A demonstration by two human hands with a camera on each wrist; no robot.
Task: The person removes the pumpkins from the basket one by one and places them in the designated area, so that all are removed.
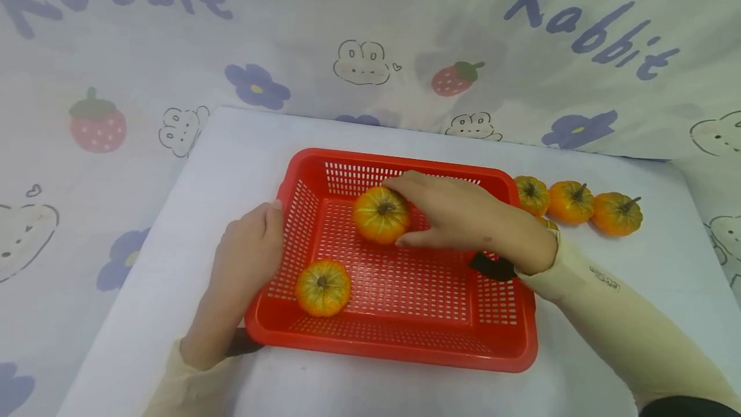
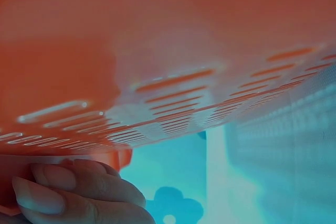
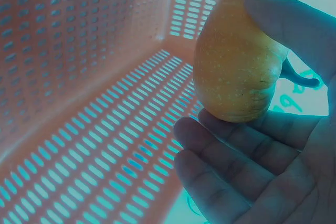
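My right hand [image 1: 454, 214] grips a small orange-and-green pumpkin [image 1: 381, 216] inside the red plastic basket [image 1: 393, 354]. In the right wrist view, the thumb lies on one side of the pumpkin [image 3: 233, 61] and the fingers [image 3: 226, 156] on the other, with its dark stem pointing toward the palm. A second pumpkin [image 1: 323, 289] sits in the basket's near left corner. At the basket's left side, my left hand [image 1: 251, 246] holds the rim. Its fingertips [image 2: 58, 177] show under the rim in the left wrist view, beside the slotted wall [image 2: 173, 98].
To the right of the basket, a row of pumpkins [image 1: 572, 202] stands on the white table [image 1: 648, 288]. Another pumpkin [image 1: 548, 224] is mostly hidden behind my right forearm. A printed cloth [image 1: 405, 18] hangs behind the table.
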